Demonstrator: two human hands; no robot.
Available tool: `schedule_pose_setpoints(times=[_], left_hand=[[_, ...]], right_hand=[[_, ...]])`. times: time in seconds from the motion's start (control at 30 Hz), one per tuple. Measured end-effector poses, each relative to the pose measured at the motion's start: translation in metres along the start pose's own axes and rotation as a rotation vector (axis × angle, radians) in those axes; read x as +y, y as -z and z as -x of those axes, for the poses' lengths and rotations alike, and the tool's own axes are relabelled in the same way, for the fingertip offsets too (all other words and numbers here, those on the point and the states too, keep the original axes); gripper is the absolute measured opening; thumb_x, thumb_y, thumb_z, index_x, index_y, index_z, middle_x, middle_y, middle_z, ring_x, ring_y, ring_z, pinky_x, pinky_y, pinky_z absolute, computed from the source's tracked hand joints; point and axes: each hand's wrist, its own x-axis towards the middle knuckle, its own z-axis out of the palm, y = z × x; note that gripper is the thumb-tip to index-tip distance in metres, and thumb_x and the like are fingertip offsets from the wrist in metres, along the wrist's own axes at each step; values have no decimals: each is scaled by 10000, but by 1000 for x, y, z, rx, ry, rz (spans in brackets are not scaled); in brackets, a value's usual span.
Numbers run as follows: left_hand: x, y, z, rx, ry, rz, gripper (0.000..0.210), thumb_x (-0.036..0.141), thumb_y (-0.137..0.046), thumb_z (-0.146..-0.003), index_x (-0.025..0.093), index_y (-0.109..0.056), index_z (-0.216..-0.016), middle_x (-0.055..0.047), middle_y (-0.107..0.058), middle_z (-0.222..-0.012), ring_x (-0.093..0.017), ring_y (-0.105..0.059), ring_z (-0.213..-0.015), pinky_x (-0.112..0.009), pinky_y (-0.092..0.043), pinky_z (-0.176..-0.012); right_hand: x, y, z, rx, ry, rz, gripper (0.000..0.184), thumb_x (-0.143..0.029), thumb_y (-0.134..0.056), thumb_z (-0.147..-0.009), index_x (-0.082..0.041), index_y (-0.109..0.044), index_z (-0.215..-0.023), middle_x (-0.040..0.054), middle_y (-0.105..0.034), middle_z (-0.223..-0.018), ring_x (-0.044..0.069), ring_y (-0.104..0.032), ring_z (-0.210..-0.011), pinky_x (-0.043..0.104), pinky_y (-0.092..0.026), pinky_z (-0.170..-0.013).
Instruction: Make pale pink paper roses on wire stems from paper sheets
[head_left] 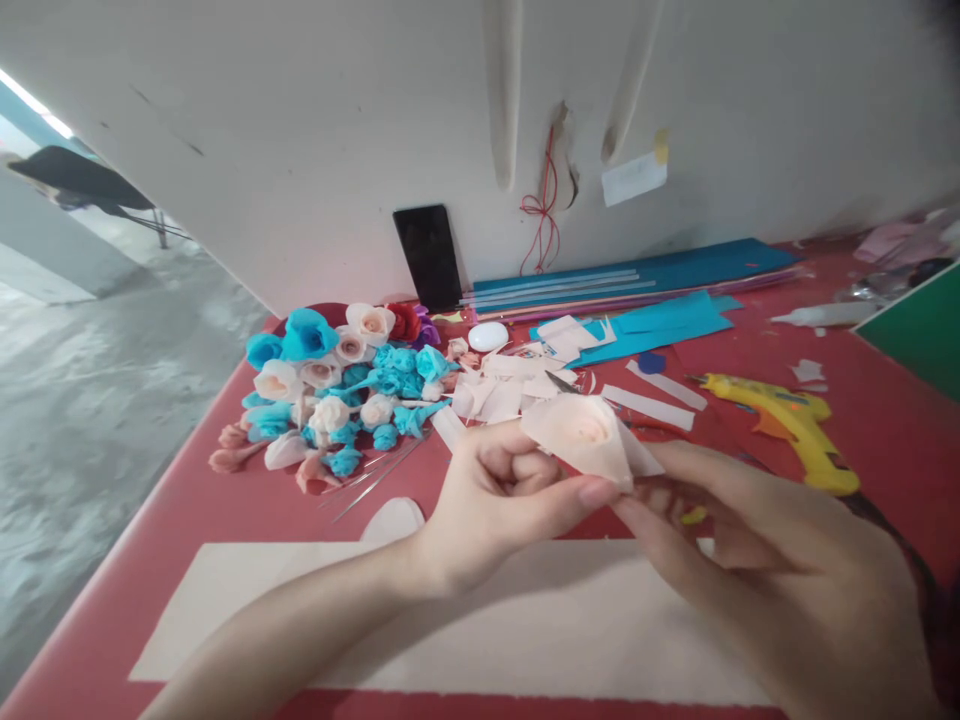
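Flower of pale paper [590, 432], pinched between left hand [495, 510] and right hand [795, 560] (spiral centre showing); yellow glue gun [795, 405] right of flower, blossom heap [322, 374] left.

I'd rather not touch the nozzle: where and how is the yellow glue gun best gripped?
Take the glue gun by its handle, probably from above on the near right side: it lies on its side, nozzle pointing left, with the handle slanting toward the right hand.

The cord [874, 512] is partly hidden (by the right hand [787, 560]); green board [921, 332] cropped.
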Motion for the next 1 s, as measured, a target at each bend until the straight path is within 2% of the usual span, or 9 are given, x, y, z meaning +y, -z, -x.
schedule_pose_setpoints(times=[0.1,0.23,0.27,0.33,0.43,0.53,0.63,0.77,1.0], left_hand=[[2,-2,-1,11,-40,9,360,500,-735,-649,146,-664,-657,35,-429,-425,-111,-465,-464,-239,-404,-463],[6,-3,-3,-108,-137,94,188,346,-700,-732,159,-685,-727,-47,-686,-761,-157,-638,-700,-254,-521,-639],[7,-3,-3,-130,-145,109,139,301,-691,-741,163,-687,-743,-50,-692,-819,-152,-640,-720,-250,-525,-656],[8,-3,-3,-111,-133,109,78,237,-695,-720,163,-678,-739,-22,-650,-710,-118,-592,-626,-226,-509,-599],[8,-4,-3,-36,-94,66,105,218,-714,-654,155,-630,-661,69,-368,-442,-77,-412,-449,-193,-402,-449],[9,-5,-3,-16,-57,37,146,249,-711,-628,155,-600,-638,89,-259,-424,-69,-334,-417,-195,-340,-408],[10,-5,-2,7,-48,47,150,228,-721,-605,152,-611,-670,77,-349,-432,-67,-350,-422,-191,-371,-409],[10,-5,-1,40,-87,147,159,135,-736,-574,149,-649,-705,16,-616,-586,-79,-526,-496,-163,-462,-453],[8,-6,0,-18,-91,312,228,-7,-716,-554,161,-686,-705,48,-681,-623,-44,-580,-500,-91,-482,-465]], right_hand=[[2,1,2,1,109,54,41,-297,-645,-854,-306,-616,-882,-55,-588,-632,96,-486,-447,197,-445,-454],[2,1,6,51,177,132,81,-253,-612,-871,-311,-606,-925,-53,-630,-761,108,-528,-504,230,-518,-570],[2,2,7,59,196,161,101,-245,-608,-873,-315,-601,-945,-53,-638,-801,116,-556,-542,237,-530,-604],[1,2,7,59,241,217,118,-237,-590,-886,-315,-595,-975,-51,-647,-849,131,-612,-642,241,-545,-672],[-3,4,5,58,281,278,101,-219,-571,-896,-291,-608,-956,-47,-653,-862,139,-648,-741,223,-546,-741],[-10,5,4,60,279,300,116,-181,-568,-894,-276,-618,-939,-50,-661,-881,137,-652,-777,208,-537,-763],[-12,5,4,48,274,292,142,-170,-564,-890,-281,-621,-957,-57,-666,-904,140,-652,-795,216,-533,-769],[-12,5,4,53,326,322,170,-132,-563,-877,-268,-634,-951,-56,-667,-916,123,-645,-777,206,-515,-774],[-12,12,-10,32,624,470,124,-52,-535,-875,-140,-620,-857,-19,-665,-764,70,-623,-646,141,-478,-695]])
